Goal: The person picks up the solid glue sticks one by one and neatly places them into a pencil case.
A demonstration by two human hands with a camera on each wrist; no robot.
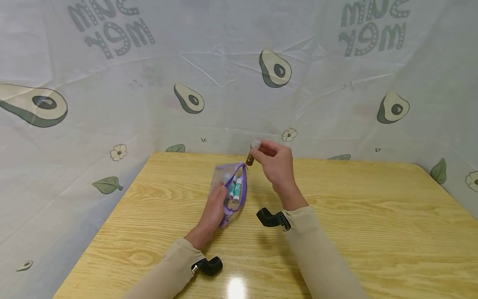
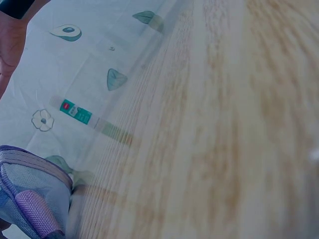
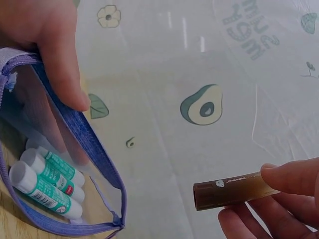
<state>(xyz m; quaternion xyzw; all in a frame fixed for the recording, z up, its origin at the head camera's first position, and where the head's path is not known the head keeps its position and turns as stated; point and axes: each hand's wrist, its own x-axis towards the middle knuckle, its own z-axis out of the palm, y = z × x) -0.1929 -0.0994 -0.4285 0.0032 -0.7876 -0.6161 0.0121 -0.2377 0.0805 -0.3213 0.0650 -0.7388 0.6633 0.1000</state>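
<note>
Mesh pouch (image 1: pixel 244 192), purple-trimmed, unzipped; on wood-grain table (image 1: pixel 354 207). Left of pouch: left hand (image 1: pixel 214 205), fingers extended, laid against its side wall; beige sleeve (image 1: pixel 169 265), black wrist device (image 1: pixel 210 266) at cuff. Within pouch: three green-labelled tubes (image 3: pixel 54 178), white-capped, lying side by side. Just right of pouch's far corner, apart from it: brown tube (image 1: pixel 250 159), tilted, pale end higher. Farther right of pouch: right hand (image 1: pixel 277 164), thumb and fingers pinching brown tube; second black wrist device (image 1: pixel 274 218) at cuff.
</note>
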